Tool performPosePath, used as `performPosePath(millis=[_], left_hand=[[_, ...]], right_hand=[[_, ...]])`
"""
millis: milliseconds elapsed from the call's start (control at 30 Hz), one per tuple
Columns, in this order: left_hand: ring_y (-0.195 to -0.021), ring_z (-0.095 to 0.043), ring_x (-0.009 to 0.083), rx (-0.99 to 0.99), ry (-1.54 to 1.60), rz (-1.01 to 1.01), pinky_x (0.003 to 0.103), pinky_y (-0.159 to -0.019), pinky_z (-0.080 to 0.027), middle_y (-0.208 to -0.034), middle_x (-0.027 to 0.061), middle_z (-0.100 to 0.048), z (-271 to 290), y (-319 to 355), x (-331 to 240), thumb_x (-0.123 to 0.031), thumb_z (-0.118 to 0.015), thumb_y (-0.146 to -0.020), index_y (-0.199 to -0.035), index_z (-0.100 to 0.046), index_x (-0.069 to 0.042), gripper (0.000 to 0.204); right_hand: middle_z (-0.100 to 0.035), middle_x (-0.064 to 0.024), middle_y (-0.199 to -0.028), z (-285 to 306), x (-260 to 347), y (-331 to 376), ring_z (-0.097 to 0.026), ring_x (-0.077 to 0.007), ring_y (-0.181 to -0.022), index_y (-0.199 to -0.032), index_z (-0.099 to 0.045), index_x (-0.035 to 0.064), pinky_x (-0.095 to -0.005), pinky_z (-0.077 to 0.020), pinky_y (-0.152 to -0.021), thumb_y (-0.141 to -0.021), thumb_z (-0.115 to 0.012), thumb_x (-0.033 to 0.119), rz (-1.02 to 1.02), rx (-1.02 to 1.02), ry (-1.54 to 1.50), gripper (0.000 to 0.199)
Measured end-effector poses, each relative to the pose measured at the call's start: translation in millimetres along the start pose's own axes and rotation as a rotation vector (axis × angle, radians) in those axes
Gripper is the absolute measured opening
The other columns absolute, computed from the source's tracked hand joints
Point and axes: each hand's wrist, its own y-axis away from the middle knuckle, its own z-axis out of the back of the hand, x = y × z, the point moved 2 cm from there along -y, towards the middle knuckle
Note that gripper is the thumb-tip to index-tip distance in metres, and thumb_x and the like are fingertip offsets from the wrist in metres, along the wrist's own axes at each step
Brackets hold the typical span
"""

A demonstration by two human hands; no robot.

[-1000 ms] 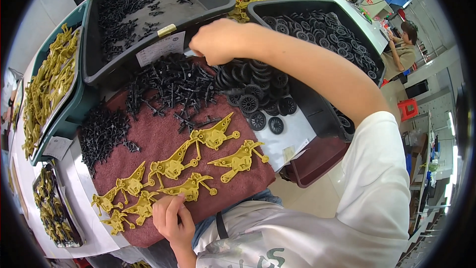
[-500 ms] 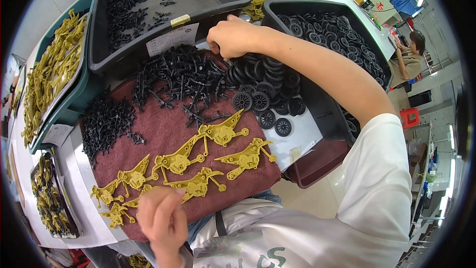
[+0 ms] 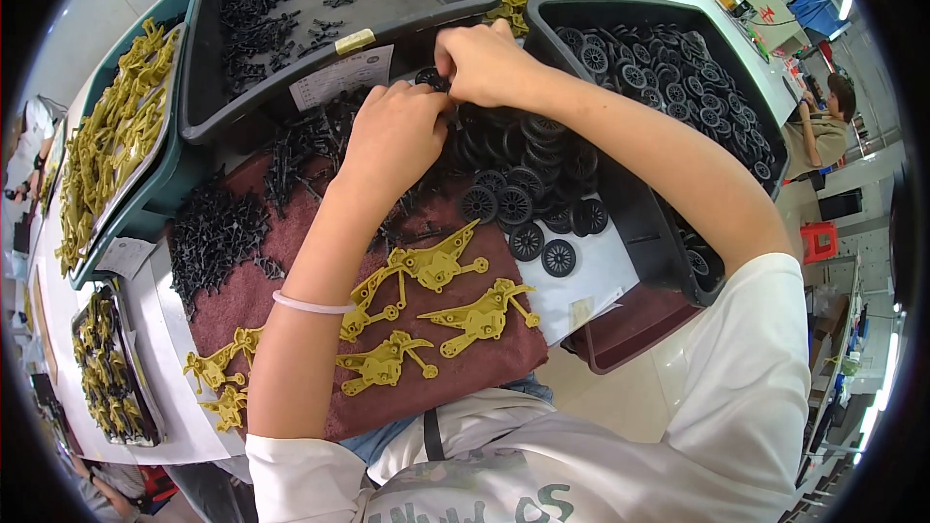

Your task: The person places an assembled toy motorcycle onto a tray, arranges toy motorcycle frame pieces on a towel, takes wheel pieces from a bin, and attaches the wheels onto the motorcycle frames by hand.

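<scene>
Two bare hands at close quarters beyond the middle of a maroon cloth [image 3: 494, 360]: the left hand [image 3: 395, 131] reaches up from the near side, the right hand [image 3: 489, 63] comes in from the right, and a black wheel [image 3: 433, 78] lies where their fingertips converge. The fingers of both hands are bent and drawn together; the hands themselves hide much of the contact, so which fingers pinch the wheel cannot be told. To the right are heaped loose wheels [image 3: 518, 160]; to the left, black rod-like parts [image 3: 310, 136]. Yellow moulded parts [image 3: 484, 318] lie spaced on the near cloth, some partly covered by the left forearm [image 3: 315, 300]. For good handling, one hand should probably steady the wheel by its rim while the other works square to its face, pressing evenly rather than tilting; the left forearm is best kept raised, lest it drag the yellow parts out of their spacing
</scene>
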Motion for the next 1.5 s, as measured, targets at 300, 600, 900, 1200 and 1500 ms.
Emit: performPosePath(millis=[300,600,900,1200,1500], left_hand=[[-0.105,-0.05,0.0287,0.132,0.056,0.022,0.039,-0.093,-0.038,-0.101,0.0094,-0.057,-1.9,-3.6,5.8,-0.013,-0.064,-0.076,-0.092,-0.063,-0.006,0.018],[-0.095,-0.051,0.0261,0.153,0.052,-0.088,0.036,-0.09,-0.038,-0.092,0.0087,-0.053,29.4,16.7,12.7,-0.017,-0.062,-0.074,-0.086,-0.057,-0.006,0.016],[-0.093,-0.054,0.0252,-0.034,-0.122,-0.023,0.037,-0.083,-0.042,-0.092,0.0075,-0.053,48.1,54.7,14.6,-0.015,-0.062,-0.077,-0.086,-0.055,-0.006,0.014],[-0.095,-0.055,0.0257,-0.155,-0.257,0.113,0.038,-0.083,-0.043,-0.099,0.0076,-0.054,49.1,78.1,13.3,-0.02,-0.064,-0.084,-0.097,-0.057,-0.007,0.02],[-0.113,-0.054,0.027,-0.126,-0.112,-0.174,0.04,-0.097,-0.041,-0.116,0.0086,-0.059,26.5,76.9,-23.9,-0.017,-0.062,-0.087,-0.112,-0.062,-0.008,0.027]], right_hand=[[-0.069,-0.0054,-0.077,26.4,-1.9,11.7,-0.065,-0.0229,-0.082,-0.08,-0.072,0.0079,-0.0401,-0.0398,-0.087,-0.063,-0.068,0.004,0.074,0.074,0.009,0.018],[-0.069,-0.0108,-0.081,39.7,-7.6,26.5,-0.065,-0.0277,-0.085,-0.079,-0.073,0.0051,-0.0385,-0.0508,-0.083,-0.068,-0.065,-0.002,0.194,0.12,0.093,0.015],[-0.07,-0.0135,-0.079,37.5,39.6,15.7,-0.068,-0.0249,-0.073,-0.088,-0.069,-0.0008,-0.0349,-0.0532,-0.069,-0.072,-0.064,0.005,0.345,0.088,-0.302,0.018],[-0.067,-0.0138,-0.098,6.6,49.5,23.5,-0.067,-0.026,-0.084,-0.096,-0.064,0.0018,-0.0367,-0.0537,-0.072,-0.076,-0.066,0.004,0.305,0.186,-0.299,0.02],[-0.064,-0.0078,-0.106,22.3,42.6,36.3,-0.061,-0.0275,-0.103,-0.089,-0.071,0.007,-0.0414,-0.0494,-0.084,-0.075,-0.062,0.006,0.462,0.182,0.34,0.017]])
